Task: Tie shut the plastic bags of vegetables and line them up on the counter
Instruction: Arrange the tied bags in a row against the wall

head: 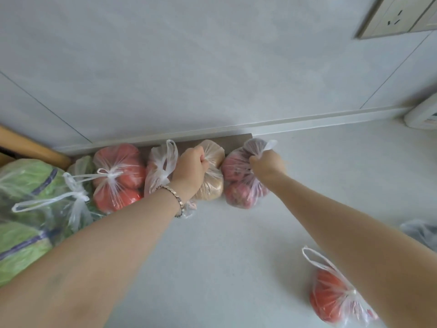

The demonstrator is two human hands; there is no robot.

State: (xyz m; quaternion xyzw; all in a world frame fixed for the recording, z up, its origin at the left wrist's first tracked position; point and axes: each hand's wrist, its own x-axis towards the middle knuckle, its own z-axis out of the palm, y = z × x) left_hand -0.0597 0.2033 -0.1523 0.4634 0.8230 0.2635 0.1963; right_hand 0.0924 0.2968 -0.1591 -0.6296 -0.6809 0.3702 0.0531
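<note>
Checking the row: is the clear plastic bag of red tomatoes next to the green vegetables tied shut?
Tied shut: the clear plastic bag of red tomatoes is cinched into a knot, handle loops free.

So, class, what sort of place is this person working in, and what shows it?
Probably a home kitchen: a pale smooth counter meets a grey tiled wall, a beige wall socket sits above, and a tied clear plastic bag of red tomatoes and another of green cabbage lie on the counter.
</note>
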